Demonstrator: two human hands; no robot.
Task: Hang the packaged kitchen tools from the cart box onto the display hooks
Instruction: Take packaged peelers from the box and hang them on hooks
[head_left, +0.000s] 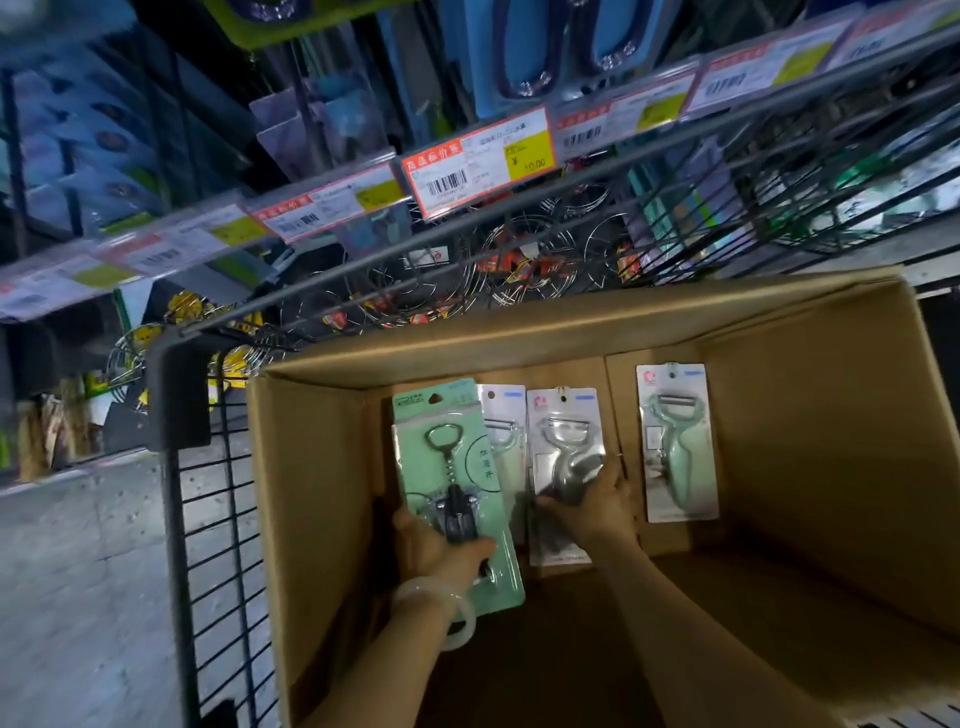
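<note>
An open cardboard box (810, 405) sits in a wire cart. My left hand (434, 545) grips the lower part of a green-carded corkscrew package (454, 467), lifted above the box floor. My right hand (597, 506) is down in the box, its fingers curled round the handle part of a grey peeler package (563, 431). Partly hidden behind the corkscrew card lies another peeler package (506, 421). A green peeler package (675, 441) lies flat farther right, apart from both hands.
The black wire cart side (208, 509) runs along the box's left. Above and beyond the box, a shelf rail with price tags (478, 161) crosses the view, with hanging packaged goods (524, 57) above and wire racks (524, 260) below. Grey floor (78, 571) lies at the left.
</note>
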